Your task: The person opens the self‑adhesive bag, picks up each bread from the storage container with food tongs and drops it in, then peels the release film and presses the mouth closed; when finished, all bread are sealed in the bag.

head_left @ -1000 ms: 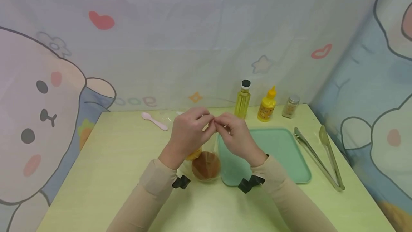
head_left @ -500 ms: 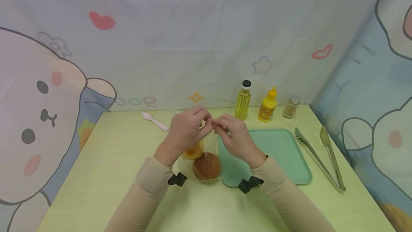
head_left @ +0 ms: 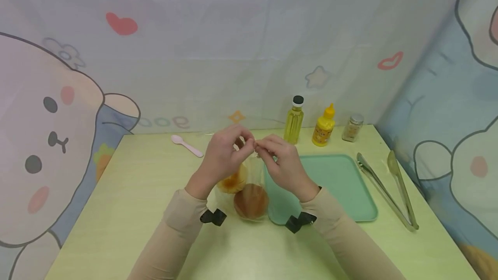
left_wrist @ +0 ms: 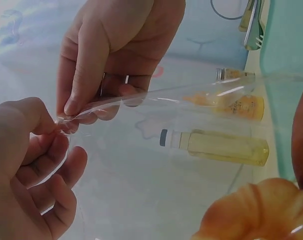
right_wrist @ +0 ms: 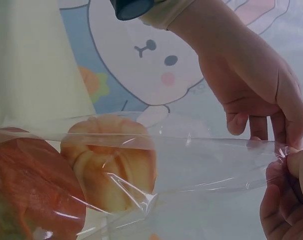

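- Left hand (head_left: pixel 225 152) and right hand (head_left: pixel 287 165): fingers pinch the top of the clear bag (right_wrist: pixel 211 167), probably to keep it taut
- Clear bag: beside the green tray (head_left: pixel 330 185), brown bun (head_left: pixel 251 202) and golden bun (right_wrist: pixel 114 167) inside

Pale yellow-green table (head_left: pixel 128 202) beneath left hand (head_left: pixel 227 154) and right hand (head_left: pixel 285 165). Beyond them, whitish cloth wall (head_left: pixel 218 59), faintly creased, printed with red hearts (head_left: pixel 122 24). Left of the left hand, large cartoon animal (head_left: pixel 64 176). Right of the right hand, bluish side wall (head_left: pixel 432 85), pale cartoon figures (head_left: pixel 467 189). Light soft; corner (head_left: pixel 383 113) beyond right hand shaded.
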The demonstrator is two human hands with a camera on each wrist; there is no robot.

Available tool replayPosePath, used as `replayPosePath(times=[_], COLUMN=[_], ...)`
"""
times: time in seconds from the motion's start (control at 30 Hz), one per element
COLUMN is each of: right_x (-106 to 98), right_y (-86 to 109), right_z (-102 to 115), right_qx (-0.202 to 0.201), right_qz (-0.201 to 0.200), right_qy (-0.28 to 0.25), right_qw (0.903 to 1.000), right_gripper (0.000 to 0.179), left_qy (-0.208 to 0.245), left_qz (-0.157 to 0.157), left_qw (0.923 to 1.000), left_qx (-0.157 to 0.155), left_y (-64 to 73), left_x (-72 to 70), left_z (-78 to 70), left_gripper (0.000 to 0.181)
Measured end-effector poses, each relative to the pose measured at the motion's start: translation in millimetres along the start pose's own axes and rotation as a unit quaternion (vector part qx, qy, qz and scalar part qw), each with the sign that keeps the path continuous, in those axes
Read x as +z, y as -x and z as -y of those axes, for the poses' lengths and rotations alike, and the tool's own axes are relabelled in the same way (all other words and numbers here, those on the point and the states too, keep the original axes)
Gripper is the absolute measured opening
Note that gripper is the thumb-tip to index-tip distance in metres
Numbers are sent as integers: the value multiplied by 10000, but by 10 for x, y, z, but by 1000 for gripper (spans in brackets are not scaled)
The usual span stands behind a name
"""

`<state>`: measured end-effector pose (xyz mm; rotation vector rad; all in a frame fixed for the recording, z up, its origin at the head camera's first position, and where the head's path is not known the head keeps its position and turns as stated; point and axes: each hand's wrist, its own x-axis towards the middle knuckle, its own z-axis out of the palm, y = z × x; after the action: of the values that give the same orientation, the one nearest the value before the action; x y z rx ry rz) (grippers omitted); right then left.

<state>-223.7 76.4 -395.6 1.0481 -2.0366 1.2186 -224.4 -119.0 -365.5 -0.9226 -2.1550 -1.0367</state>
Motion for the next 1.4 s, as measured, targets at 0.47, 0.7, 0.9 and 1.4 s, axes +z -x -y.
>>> replayPosePath(times=[0.47, 0.7, 0.9, 1.4], right_x=[38, 4, -39, -72], right_y=[4, 52, 48, 54], right_z=[-2, -27, -37, -36], right_qx=[148, 362, 463, 647], right_qz=[-210, -273, -266, -308], right_qy=[-396, -612, -616, -465], right_qw=[9989, 9971, 9967, 9963], right_gripper=[14, 16, 15, 16], left_qy=[1901, 3058, 3438, -339], left_qz=[-149, -959, -671, -660], left_qw=[9609, 9095, 9139, 9963], left_qx=[-2006, -2649, -2050, 426], left_y=[26, 35, 99, 240], left_x=[-9, -214, -341, -645], left_z=[-48, 69, 134, 249], left_gripper=[12, 14, 12, 21])
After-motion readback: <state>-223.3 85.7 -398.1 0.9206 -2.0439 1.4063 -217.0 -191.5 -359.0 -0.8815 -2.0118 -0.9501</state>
